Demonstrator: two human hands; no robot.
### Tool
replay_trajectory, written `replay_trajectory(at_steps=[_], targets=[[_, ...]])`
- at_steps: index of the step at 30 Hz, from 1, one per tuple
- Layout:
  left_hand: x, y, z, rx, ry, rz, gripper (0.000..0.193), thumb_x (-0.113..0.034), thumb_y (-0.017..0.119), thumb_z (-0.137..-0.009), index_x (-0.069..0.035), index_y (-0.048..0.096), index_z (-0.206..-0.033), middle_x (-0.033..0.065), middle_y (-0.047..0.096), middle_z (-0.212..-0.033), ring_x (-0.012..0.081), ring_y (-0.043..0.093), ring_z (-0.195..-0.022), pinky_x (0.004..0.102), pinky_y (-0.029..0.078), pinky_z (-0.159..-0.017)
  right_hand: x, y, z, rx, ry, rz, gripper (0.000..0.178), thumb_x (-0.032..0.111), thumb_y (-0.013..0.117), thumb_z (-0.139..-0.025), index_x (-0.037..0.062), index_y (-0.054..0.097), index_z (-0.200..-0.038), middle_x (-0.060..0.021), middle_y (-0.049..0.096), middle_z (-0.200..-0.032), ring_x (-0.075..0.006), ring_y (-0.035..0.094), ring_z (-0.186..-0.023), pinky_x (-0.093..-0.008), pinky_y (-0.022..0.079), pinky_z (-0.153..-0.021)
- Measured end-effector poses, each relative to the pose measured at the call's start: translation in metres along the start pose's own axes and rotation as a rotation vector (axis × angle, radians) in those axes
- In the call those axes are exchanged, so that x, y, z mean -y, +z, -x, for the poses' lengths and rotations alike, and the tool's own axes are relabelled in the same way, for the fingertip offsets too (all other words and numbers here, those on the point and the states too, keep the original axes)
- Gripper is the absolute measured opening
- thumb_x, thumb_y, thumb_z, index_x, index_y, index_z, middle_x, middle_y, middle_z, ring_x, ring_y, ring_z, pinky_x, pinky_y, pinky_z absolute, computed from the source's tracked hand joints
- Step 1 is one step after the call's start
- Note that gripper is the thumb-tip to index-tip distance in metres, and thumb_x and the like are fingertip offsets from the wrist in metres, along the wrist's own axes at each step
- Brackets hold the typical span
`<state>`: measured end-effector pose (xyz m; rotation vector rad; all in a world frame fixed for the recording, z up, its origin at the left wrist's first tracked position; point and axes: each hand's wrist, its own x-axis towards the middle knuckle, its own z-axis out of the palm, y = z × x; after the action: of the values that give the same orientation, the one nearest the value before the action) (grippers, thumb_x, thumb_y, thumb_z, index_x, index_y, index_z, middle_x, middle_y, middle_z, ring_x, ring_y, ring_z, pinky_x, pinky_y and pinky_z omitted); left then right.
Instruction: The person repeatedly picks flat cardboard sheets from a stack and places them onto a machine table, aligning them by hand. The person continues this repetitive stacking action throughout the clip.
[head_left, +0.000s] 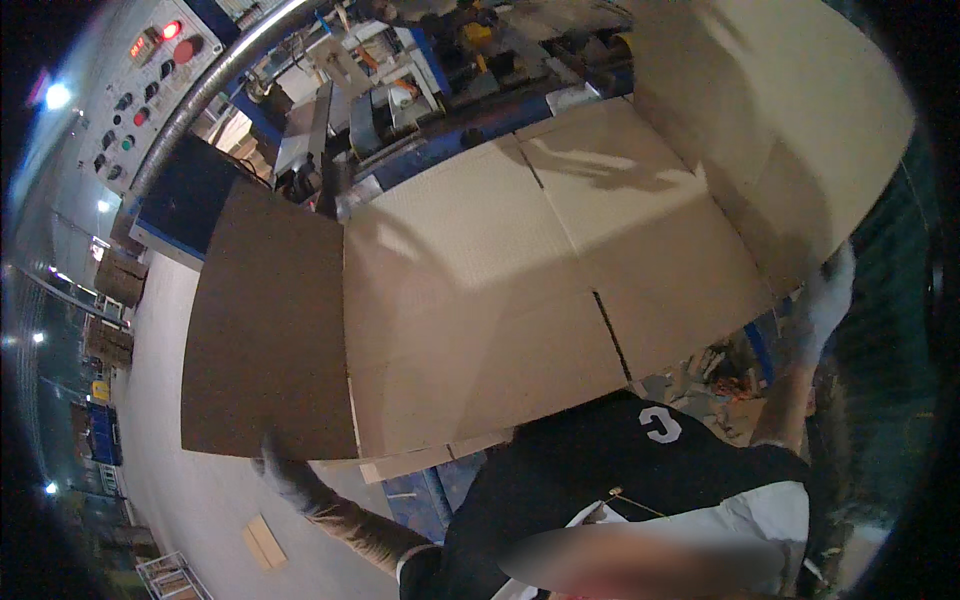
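A large brown cardboard box blank [460, 300] spreads out in front of me, its creased and slotted middle lying nearly level. Its left panel [265, 320] bends along a crease and is in shadow; the right panel [780, 120] stands up at an angle. My left hand [285, 477], in a light glove, grips the lower edge of the left panel, fingers partly hidden by the board. At the lower right edge, my gloved right hand [828, 290] holds the blank, its fingertips out of sight. Beneath the near edge shows another strip of cardboard [430, 460].
A blue-framed machine [400, 110] stands just beyond the blank. To its left are a control panel [150, 90] with a lit red lamp and a thick metal pipe [215, 85]. Cardboard scraps [700, 390] lie below at right; a flat cardboard piece [264, 543] rests on the floor.
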<state>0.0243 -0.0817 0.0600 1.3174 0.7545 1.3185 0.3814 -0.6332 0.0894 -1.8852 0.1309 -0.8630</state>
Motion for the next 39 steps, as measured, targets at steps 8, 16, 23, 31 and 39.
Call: replay_trajectory(at_steps=[8, 16, 23, 31, 39], targets=[[0.010, 0.116, 0.093, 1.082, 0.670, -0.990, 0.062, 0.002, 0.062, -0.067, -0.006, 0.054, -0.129, 0.0229, 0.046, -0.139, 0.0400, 0.043, -0.129, 0.0487, 0.033, -0.108, -0.025, 0.036, 0.080, 0.983, -0.888, 0.157, 0.026, 0.007, 0.060, -0.073, 0.0095, 0.067, -0.099, -0.0110, 0.066, -0.108, -0.0339, 0.059, -0.106, -0.0457, 0.046, -0.094], [0.031, 0.144, 0.073, 1.161, 0.900, -1.123, 0.046, -0.009, 0.053, -0.082, -0.009, 0.053, -0.128, 0.0189, 0.049, -0.135, 0.0377, 0.047, -0.125, 0.0534, 0.034, -0.105, -0.029, 0.076, 0.039, 1.171, -0.962, 0.243, 0.038, 0.021, 0.066, -0.077, 0.0071, 0.062, -0.111, -0.0162, 0.058, -0.122, -0.0369, 0.051, -0.116, -0.0485, 0.038, -0.102], [0.081, 0.181, -0.007, 1.015, 1.055, -0.855, 0.059, -0.014, 0.066, -0.077, -0.010, 0.049, -0.134, 0.0184, 0.047, -0.138, 0.0371, 0.045, -0.127, 0.0525, 0.033, -0.108, -0.041, 0.172, -0.015, 1.116, -1.010, 0.403, 0.065, 0.055, 0.062, -0.081, 0.0078, 0.057, -0.125, -0.0155, 0.049, -0.137, -0.0362, 0.042, -0.128, -0.0472, 0.033, -0.107], [0.132, 0.284, -0.094, 0.762, 1.019, -1.294, 0.058, -0.018, 0.058, -0.083, -0.015, 0.042, -0.139, 0.0160, 0.046, -0.138, 0.0345, 0.043, -0.127, 0.0506, 0.033, -0.107, -0.035, 0.290, -0.023, 0.891, -0.835, 0.549, 0.059, 0.048, 0.066, -0.079, 0.0153, 0.057, -0.127, -0.0191, 0.048, -0.137, -0.0365, 0.041, -0.129, -0.0473, 0.034, -0.106], [0.092, 0.160, -0.063, 0.253, 0.547, -1.096, 0.060, -0.039, 0.066, -0.086, 0.003, 0.051, -0.126, 0.0203, 0.058, -0.119, 0.0304, 0.057, -0.106, 0.0401, 0.047, -0.092, -0.042, 0.207, -0.054, 0.689, -0.575, 0.648, 0.050, 0.040, 0.065, -0.082, 0.0127, 0.058, -0.123, -0.0183, 0.061, -0.116, -0.0407, 0.062, -0.096, -0.0461, 0.052, -0.081]])
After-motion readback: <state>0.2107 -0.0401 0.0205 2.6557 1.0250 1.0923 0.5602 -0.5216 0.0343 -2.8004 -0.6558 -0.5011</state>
